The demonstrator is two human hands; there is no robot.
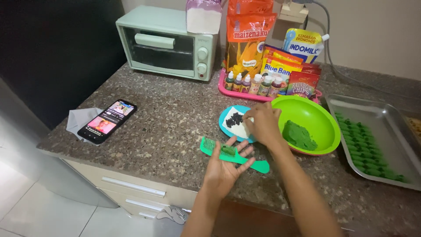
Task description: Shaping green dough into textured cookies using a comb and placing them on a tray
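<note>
My left hand [226, 164] lies palm up over a green comb [210, 147], and a small flat piece of green dough [228, 150] rests on its fingers. My right hand [262, 123] reaches over a small blue plate [224, 119] that holds white paper and dark chocolate chips [234, 118]; its fingertips pinch at the paper's edge, and what they hold is too small to tell. A lime green bowl [315, 114] with a lump of green dough [298, 135] sits just right of that hand.
A metal tray [394, 118] with rows of green dough pieces lies at the right. A pink tray [228, 91] of colouring bottles and food packets stands behind. A mint toaster oven [164, 44] is at the back left, a phone [107, 120] on grey cloth at the left.
</note>
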